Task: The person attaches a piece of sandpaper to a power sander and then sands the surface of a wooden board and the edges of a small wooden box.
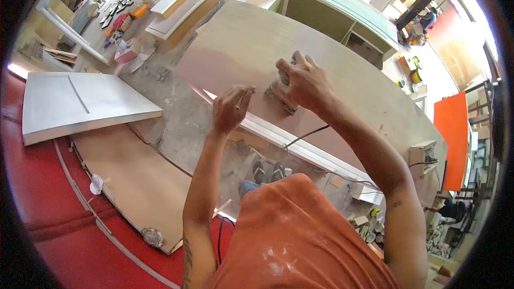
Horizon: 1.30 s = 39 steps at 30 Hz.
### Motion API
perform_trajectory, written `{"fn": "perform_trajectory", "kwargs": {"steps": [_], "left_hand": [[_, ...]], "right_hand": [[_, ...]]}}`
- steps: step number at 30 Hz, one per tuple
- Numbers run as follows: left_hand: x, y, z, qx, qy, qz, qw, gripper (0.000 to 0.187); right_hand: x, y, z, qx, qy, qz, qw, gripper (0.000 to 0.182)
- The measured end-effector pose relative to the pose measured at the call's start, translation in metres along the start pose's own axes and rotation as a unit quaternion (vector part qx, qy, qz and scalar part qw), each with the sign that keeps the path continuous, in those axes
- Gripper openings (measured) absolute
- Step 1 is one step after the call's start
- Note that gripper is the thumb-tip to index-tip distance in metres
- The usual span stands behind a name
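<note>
Your right hand point(307, 83) is closed over the top of a sander point(280, 98), fingers wrapped around it, in the head view. The sander sits on the broad surface of the large table point(235, 35), near its white-edged side closest to you. That surface is dull beige, with a pinkish stretch under and around the tool. Your left hand point(232, 109) is loosely curled by the same edge, to the left of the sander and apart from it; you cannot tell whether it holds anything. A dark cord point(305, 135) shows below your right forearm and dips over the white edge. At the right end of the table is a small box-shaped thing point(422, 153).

To your left, a thick white panel point(91, 101) lies overlapping a long brown board point(134, 174), with a red surface point(59, 203) beside and below them. Beyond the table stands a cabinet point(342, 13) with a pale green top and open compartments. An upright orange panel point(451, 142) is off to the right. Your shoes point(268, 172) show on the floor point(176, 115) below the near edge.
</note>
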<state>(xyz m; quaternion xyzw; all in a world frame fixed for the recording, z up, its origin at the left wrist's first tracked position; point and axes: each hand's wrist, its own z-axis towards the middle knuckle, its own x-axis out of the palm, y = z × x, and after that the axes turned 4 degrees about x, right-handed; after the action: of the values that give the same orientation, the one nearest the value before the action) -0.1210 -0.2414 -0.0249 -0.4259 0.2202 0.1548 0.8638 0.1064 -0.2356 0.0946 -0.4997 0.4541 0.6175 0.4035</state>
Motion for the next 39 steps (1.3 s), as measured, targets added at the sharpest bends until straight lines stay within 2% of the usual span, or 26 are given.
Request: {"fn": "perform_trajectory", "kwargs": {"steps": [1,3,4,6,9,10,12,15,16,18,19,21,23,25,27,29,31,33,35,37,39], "left_hand": [[0.006,0.005,0.012,0.0,0.001,-0.004,1.0,0.014],[0.019,0.012,0.029,0.104,0.024,0.086,0.991,0.018],[0.029,0.012,0.031,0.104,0.023,0.084,0.991,0.018],[0.054,0.01,0.032,0.045,0.044,0.117,0.991,0.021],[0.059,0.001,0.033,0.091,0.056,0.193,0.975,0.025],[0.057,0.0,0.032,0.09,0.06,0.193,0.975,0.025],[0.045,0.001,0.029,0.118,0.131,0.146,0.974,0.028],[0.039,0.014,0.028,0.12,0.154,0.095,0.976,0.034],[0.04,0.011,0.028,0.12,0.154,0.095,0.976,0.034],[0.042,0.005,0.029,-0.004,0.02,0.052,0.998,0.04],[0.044,0.008,0.031,-0.001,0.021,0.05,0.999,0.04],[0.049,0.017,0.03,-0.015,-0.047,0.114,0.992,0.041],[0.05,0.015,0.029,-0.017,-0.045,0.125,0.991,0.04],[0.05,0.014,0.031,-0.018,-0.049,0.136,0.989,0.038],[0.049,0.015,0.03,-0.034,-0.02,0.129,0.991,0.036],[0.05,0.008,0.029,-0.049,-0.022,0.137,0.989,0.035],[0.049,0.007,0.029,-0.057,-0.016,0.146,0.988,0.034],[0.054,0.012,0.029,-0.008,-0.038,0.158,0.987,0.033],[0.056,0.013,0.028,-0.015,-0.04,0.157,0.987,0.033],[0.056,0.016,0.028,-0.022,-0.044,0.155,0.987,0.033],[0.056,0.022,0.026,0.0,-0.031,0.164,0.986,0.031]], "right_hand": [[-0.001,-0.009,0.001,0.003,0.001,-0.003,1.0,0.041],[-0.001,-0.031,0.008,0.042,-0.031,-0.024,0.998,0.041],[-0.004,-0.041,0.016,0.068,-0.042,-0.026,0.996,0.042],[-0.003,-0.068,0.043,0.09,-0.056,-0.045,0.993,0.042],[-0.004,-0.107,0.082,0.128,-0.077,-0.062,0.987,0.041],[-0.004,-0.114,0.091,0.145,-0.082,-0.065,0.984,0.041],[-0.001,-0.119,0.103,0.152,-0.104,-0.062,0.981,0.038],[0.008,-0.107,0.106,0.15,-0.127,-0.072,0.978,0.038],[0.008,-0.093,0.098,0.123,-0.106,-0.071,0.984,0.04],[0.009,-0.067,0.075,0.07,-0.076,-0.062,0.993,0.042],[0.011,-0.055,0.059,0.047,-0.067,-0.053,0.995,0.041],[0.001,-0.035,0.026,0.002,-0.037,0.004,0.999,0.038],[-0.002,-0.033,0.003,-0.016,-0.015,0.009,1.0,0.039],[-0.007,-0.048,-0.016,-0.113,0.004,0.026,0.993,0.035],[-0.011,-0.068,-0.02,-0.123,0.008,0.026,0.992,0.036],[-0.007,-0.092,-0.009,-0.139,-0.033,0.043,0.989,0.038],[-0.005,-0.104,0.017,-0.127,-0.039,0.056,0.99,0.04],[-0.004,-0.105,0.036,-0.079,-0.031,0.006,0.996,0.041],[-0.007,-0.088,0.038,-0.076,-0.02,0.016,0.997,0.042],[-0.005,-0.076,0.03,-0.205,0.025,0.047,0.977,0.044],[-0.013,-0.065,0.016,-0.22,0.054,0.033,0.973,0.043]]}}
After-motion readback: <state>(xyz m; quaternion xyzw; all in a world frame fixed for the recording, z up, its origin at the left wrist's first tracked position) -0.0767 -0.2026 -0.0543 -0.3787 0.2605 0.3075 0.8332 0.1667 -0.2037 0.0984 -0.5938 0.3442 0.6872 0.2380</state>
